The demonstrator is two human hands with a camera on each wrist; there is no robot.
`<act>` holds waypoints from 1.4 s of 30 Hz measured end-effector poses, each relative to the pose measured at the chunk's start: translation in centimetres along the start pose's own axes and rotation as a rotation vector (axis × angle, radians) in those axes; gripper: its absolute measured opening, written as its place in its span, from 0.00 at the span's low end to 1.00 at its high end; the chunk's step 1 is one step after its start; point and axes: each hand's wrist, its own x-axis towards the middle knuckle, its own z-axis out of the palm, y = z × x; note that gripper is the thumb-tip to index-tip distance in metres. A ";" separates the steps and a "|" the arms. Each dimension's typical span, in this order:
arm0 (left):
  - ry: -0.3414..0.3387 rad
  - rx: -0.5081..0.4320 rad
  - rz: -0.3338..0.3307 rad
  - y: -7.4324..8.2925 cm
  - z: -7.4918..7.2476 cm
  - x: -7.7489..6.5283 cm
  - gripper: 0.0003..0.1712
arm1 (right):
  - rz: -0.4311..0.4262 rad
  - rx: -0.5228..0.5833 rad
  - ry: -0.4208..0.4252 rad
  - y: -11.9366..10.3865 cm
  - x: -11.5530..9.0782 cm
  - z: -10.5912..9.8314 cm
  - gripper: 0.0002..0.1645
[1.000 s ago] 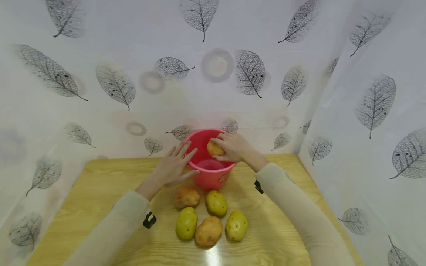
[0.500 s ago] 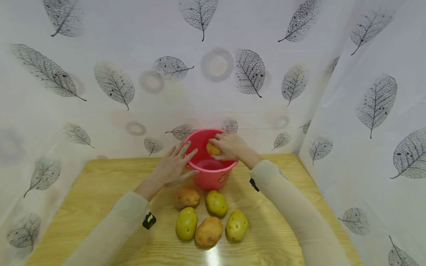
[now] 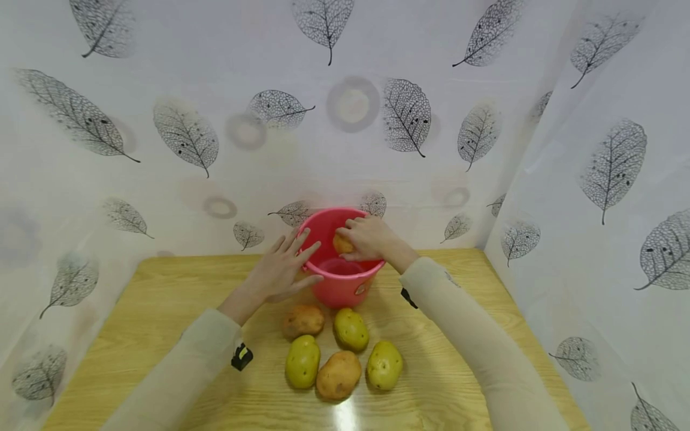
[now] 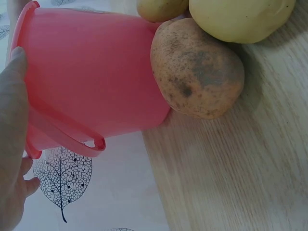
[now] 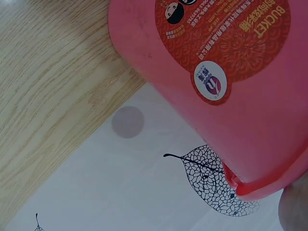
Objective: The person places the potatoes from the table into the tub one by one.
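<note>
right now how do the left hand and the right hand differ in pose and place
The left hand is spread, fingers nearly straight; the right hand is curled round a brown potato. The left hand is at the left rim of the pink bucket; the right hand comes over its right rim. Both emerge from pale sleeves.

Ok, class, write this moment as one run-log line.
right hand: grips brown potato at mouth of pink bucket | left hand: spread at bucket rim | table: five potatoes before bucket, two brown, three yellow-green

Pink bucket [image 3: 335, 291], leaf-patterned white backdrop [image 3: 345, 164]
</note>
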 end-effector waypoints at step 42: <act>-0.015 -0.011 0.005 -0.2 0.1 0.0 0.48 | 0.030 0.192 0.160 -1.5 -6.9 -2.0 0.49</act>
